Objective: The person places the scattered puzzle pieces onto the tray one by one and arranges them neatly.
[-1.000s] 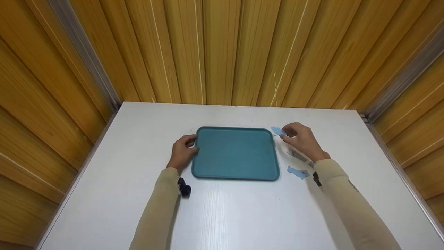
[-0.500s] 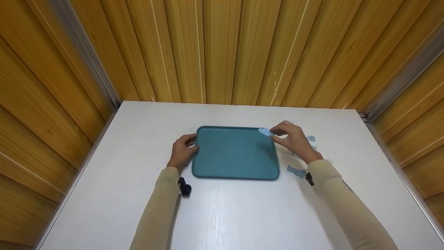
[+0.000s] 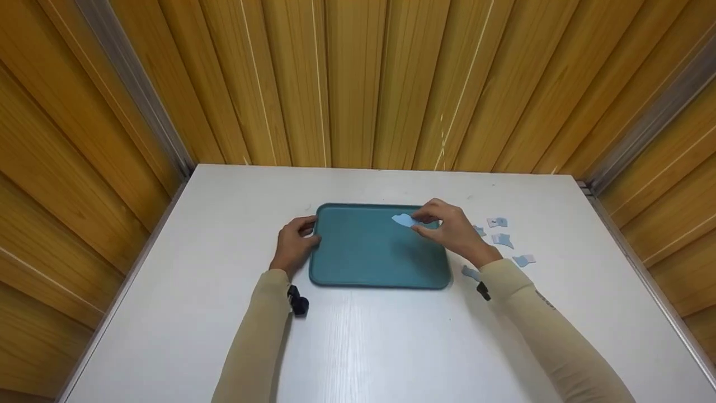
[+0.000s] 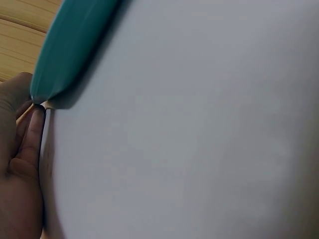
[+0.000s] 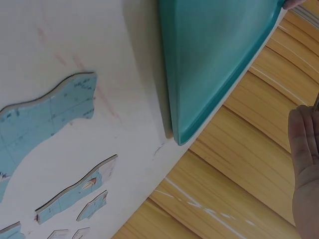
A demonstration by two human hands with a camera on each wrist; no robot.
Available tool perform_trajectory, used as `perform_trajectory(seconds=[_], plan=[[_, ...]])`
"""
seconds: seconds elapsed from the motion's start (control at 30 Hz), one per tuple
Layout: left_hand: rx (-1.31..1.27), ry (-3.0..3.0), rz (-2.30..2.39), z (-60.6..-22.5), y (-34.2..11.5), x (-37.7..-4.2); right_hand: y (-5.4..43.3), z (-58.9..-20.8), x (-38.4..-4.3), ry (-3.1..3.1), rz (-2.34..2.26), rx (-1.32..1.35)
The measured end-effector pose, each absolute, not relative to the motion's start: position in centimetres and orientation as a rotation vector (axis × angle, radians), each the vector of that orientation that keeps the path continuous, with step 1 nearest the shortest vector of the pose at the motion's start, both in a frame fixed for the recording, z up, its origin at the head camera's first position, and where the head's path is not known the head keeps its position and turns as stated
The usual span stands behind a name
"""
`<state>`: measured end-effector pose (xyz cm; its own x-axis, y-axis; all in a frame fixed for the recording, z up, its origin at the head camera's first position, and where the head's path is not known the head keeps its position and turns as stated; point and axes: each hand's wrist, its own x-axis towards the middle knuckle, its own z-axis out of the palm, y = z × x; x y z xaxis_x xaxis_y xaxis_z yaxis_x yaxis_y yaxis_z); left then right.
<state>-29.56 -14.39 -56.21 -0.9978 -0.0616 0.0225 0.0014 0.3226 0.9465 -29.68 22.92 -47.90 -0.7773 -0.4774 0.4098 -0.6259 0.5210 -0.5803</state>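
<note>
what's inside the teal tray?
Teal tray: only bare floor visible. The right hand holds a blue piece above it. In the head view, they cover part of its far right.

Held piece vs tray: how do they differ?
Color: held piece is pale blue; tray is teal.
Size: held piece small, tray large.
Pose: held piece is aloft in the right hand; tray rests on the table, left hand at its edge.
Shared: each touched by a hand.

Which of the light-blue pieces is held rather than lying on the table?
The piece pinched by the right hand over the teal tray; the other visible pieces lie on the white table, to the tray's right.
</note>
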Motion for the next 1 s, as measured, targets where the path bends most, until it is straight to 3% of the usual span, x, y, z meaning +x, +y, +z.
perform_trajectory(seconds=[1.0], plan=[[0.067,-2.534,-1.77,-56.3,-14.4,-29.6,16.8,-49.3,-27.9,-2.601,1.206,1.154]])
